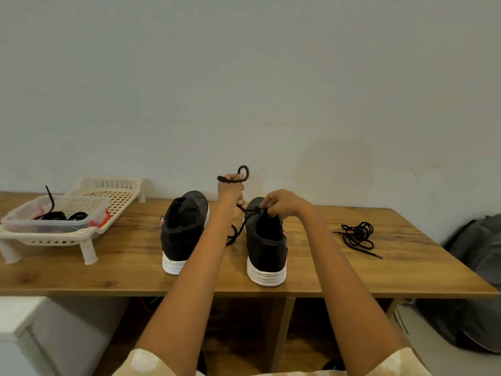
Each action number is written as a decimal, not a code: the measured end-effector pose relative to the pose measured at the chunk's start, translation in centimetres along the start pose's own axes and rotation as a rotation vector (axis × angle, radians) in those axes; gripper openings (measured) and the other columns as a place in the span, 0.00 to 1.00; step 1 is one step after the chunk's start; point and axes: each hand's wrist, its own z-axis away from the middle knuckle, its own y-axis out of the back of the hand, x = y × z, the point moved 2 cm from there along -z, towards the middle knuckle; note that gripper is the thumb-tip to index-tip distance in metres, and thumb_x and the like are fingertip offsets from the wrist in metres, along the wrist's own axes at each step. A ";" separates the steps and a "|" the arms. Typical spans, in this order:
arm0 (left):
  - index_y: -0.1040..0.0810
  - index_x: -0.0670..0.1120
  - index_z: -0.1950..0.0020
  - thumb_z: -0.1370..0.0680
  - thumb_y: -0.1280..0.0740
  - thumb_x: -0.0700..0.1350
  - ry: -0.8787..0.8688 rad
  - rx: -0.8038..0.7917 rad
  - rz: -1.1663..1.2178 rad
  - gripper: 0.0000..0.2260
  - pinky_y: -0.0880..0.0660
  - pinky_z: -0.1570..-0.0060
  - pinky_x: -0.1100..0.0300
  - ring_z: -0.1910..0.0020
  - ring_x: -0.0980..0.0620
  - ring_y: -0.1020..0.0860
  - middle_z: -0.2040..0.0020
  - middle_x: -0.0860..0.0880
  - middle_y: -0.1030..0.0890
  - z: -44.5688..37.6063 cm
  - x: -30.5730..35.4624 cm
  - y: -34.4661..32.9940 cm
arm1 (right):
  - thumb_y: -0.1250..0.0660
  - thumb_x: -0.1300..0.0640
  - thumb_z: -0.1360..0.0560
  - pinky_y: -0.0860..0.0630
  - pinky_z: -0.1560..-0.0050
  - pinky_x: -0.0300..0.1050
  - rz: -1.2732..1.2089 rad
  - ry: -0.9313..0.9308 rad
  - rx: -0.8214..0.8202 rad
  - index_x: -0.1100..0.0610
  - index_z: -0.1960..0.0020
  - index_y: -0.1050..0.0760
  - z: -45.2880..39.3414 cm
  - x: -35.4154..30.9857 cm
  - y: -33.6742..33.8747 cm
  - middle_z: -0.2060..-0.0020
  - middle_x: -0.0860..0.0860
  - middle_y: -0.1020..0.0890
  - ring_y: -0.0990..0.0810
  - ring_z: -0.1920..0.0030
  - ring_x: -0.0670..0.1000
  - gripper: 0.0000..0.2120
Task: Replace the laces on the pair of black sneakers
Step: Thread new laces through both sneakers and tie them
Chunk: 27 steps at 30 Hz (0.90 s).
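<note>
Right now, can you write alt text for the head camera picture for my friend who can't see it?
A person's left hand lifts a black shoelace while the right hand pinches it at the right black white-soled sneaker on a wooden table. The matching left sneaker stands alongside.

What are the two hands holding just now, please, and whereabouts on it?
Both hold one black lace. The left hand grips a bunched length raised above the shoes; the right hand pinches it over the right sneaker, near its top opening.
</note>
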 end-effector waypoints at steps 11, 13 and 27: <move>0.56 0.38 0.24 0.25 0.37 0.38 0.092 0.065 -0.879 0.36 0.38 0.34 0.48 0.27 0.37 0.47 0.25 0.37 0.53 0.9 -0.9 0.8 | 0.34 0.60 0.25 0.27 0.54 0.42 0.133 0.028 0.339 0.60 0.49 0.21 -0.8 1.0 -1.4 0.49 0.55 0.18 0.21 0.48 0.54 0.07; 0.56 0.40 0.23 0.25 0.38 0.38 0.058 -0.008 -0.994 0.36 0.43 0.29 0.44 0.26 0.37 0.50 0.25 0.37 0.53 0.8 -0.4 0.9 | 0.33 0.56 0.24 0.24 0.53 0.45 0.025 0.005 0.353 0.59 0.52 0.22 -0.9 1.6 -1.2 0.52 0.55 0.19 0.20 0.51 0.55 0.06; 0.17 0.45 0.55 0.25 0.30 0.45 -0.346 -0.374 -1.087 0.04 0.27 0.58 0.62 0.56 0.51 0.23 0.56 0.47 0.18 1.4 -0.9 -1.2 | 0.32 0.53 0.27 0.23 0.55 0.52 -0.435 -0.050 0.374 0.58 0.65 0.25 -0.7 3.3 -2.0 0.66 0.55 0.21 0.22 0.61 0.55 0.12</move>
